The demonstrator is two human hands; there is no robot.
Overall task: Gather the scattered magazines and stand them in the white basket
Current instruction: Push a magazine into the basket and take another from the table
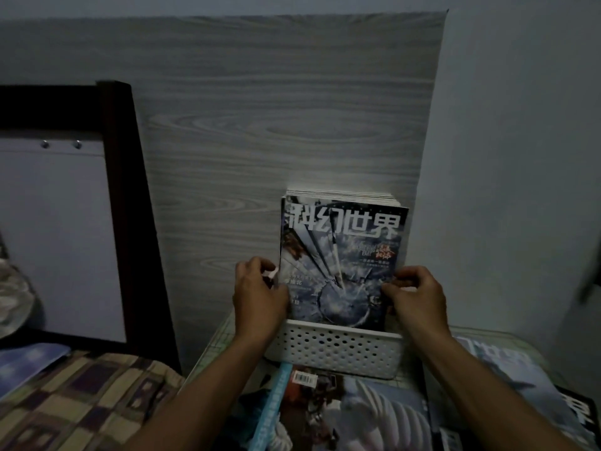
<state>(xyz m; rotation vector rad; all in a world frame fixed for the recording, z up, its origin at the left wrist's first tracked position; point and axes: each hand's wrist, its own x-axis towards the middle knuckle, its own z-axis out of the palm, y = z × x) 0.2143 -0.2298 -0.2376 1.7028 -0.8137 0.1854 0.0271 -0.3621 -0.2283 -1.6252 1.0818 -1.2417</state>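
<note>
A white perforated basket sits on a small table against the wood-grain wall panel. Several magazines stand upright in it; the front one has a blue-grey cover with large white characters. My left hand grips the stack's left edge and my right hand grips its right edge, both just above the basket's rim. More magazines lie flat in front of the basket: one with a barcode at the centre and another at the right.
A dark wooden bed frame with a white panel stands at the left. A checked blanket covers the bed at the lower left. The table's pale green top shows beside the basket.
</note>
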